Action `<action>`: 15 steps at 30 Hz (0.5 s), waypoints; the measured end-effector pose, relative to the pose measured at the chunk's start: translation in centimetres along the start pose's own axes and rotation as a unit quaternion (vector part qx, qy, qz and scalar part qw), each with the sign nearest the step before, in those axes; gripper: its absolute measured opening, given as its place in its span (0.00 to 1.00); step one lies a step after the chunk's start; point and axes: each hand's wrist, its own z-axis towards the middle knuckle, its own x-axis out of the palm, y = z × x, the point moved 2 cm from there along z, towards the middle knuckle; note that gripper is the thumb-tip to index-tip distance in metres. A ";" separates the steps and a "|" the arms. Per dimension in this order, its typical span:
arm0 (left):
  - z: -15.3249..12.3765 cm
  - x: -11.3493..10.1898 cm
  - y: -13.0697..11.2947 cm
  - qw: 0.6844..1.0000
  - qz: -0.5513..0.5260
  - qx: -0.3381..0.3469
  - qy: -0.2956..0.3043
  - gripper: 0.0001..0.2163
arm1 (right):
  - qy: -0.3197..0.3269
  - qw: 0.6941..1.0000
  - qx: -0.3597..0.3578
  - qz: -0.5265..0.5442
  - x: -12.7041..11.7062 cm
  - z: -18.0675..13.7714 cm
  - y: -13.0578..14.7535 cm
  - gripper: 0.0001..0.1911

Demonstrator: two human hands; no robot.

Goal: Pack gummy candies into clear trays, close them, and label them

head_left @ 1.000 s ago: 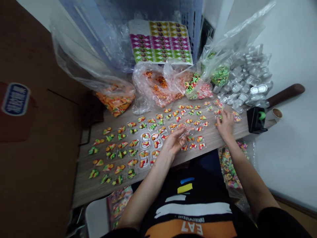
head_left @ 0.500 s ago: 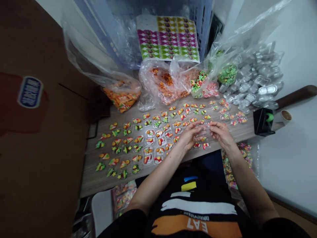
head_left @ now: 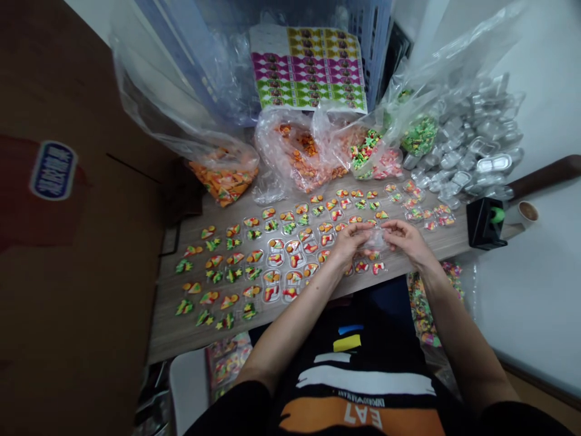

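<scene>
At nine o'clock from the clear plastic piece (head_left: 373, 242), the view is closed off by a brown panel (head_left: 82, 297), on which a blue-and-white label (head_left: 53, 170) is carried; nearer, in the same direction, the wooden desk (head_left: 169, 340) is lined with rows of clear trays (head_left: 275, 252), in which wedge-shaped orange-and-green pieces are paired with green or red ones; at ten o'clock, orange pieces are held in an open clear bag (head_left: 224, 181); at eleven o'clock, a sticker sheet (head_left: 308, 69) in yellow, magenta and green is leaned against a blue crate (head_left: 377, 54); at twelve o'clock, green, yellow and red pieces are heaped in a mixed bag (head_left: 364, 148).

The clear plastic piece is held just above the nearest trays, between the two hands; its left edge is pinched by the left hand (head_left: 350, 243), thumb against fingers, and its right edge is pinched likewise by the fingers of the right hand (head_left: 410, 242); whether it is a tray or a lid cannot be told, as it is blurred and see-through.

At one o'clock, a bag of green pieces (head_left: 420, 135) is seen; at five o'clock, below the desk, a large bag of bright pieces (head_left: 429, 309) is partly hidden by the right forearm; between one and two o'clock, clear containers (head_left: 460, 154) are piled loosely; at three o'clock, a black tape dispenser (head_left: 482, 225) is placed, with a paper cup (head_left: 528, 211) just beyond.
</scene>
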 end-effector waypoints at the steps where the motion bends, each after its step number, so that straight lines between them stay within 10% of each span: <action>1: 0.1 0.0 -0.1 1.000 -0.011 0.001 -0.005 0.10 | 0.005 1.000 0.010 0.015 -0.3 0.1 0.2 0.20; 8: 0.5 -1.7 -1.1 0.995 -0.079 -0.021 -0.051 0.12 | -0.128 0.987 -0.027 0.091 -3.3 0.9 0.0 0.23; 15: 0.0 -2.1 -1.6 0.993 -0.107 -0.031 -0.047 0.11 | -0.299 0.944 -0.110 0.088 -1.0 3.2 -3.4 0.21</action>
